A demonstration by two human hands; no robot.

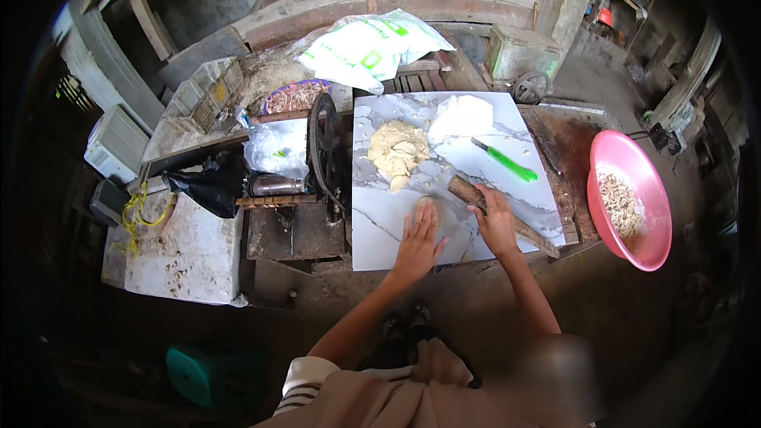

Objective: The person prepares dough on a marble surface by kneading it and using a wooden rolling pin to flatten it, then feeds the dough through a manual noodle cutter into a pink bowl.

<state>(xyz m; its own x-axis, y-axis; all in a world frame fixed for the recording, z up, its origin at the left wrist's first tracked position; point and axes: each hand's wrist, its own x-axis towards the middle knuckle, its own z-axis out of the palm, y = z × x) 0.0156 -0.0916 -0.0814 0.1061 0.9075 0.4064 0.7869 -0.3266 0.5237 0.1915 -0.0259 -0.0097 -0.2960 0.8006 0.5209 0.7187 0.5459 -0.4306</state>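
Observation:
On a white marble-patterned board [372, 226], my left hand [418, 246] lies flat with its fingers apart, pressing a small flattened piece of dough [426, 204]. My right hand [496, 226] has its fingers over a wooden rolling pin [464, 190], which lies slantwise toward the board's near right corner. Beyond my left hand sits a large lump of pale dough [395, 150]. A white heap [461, 116], which looks like flour, is at the far right of it. A green-handled knife [511, 164] lies between that heap and the rolling pin.
Left of the board stands a hand-cranked machine with a large wheel [321, 143] and a plastic sheet [277, 147] on top. A pink basin [662, 222] with pale pieces is at the right. Behind are a white sack [372, 47], a crate [208, 95] and a metal box [519, 54].

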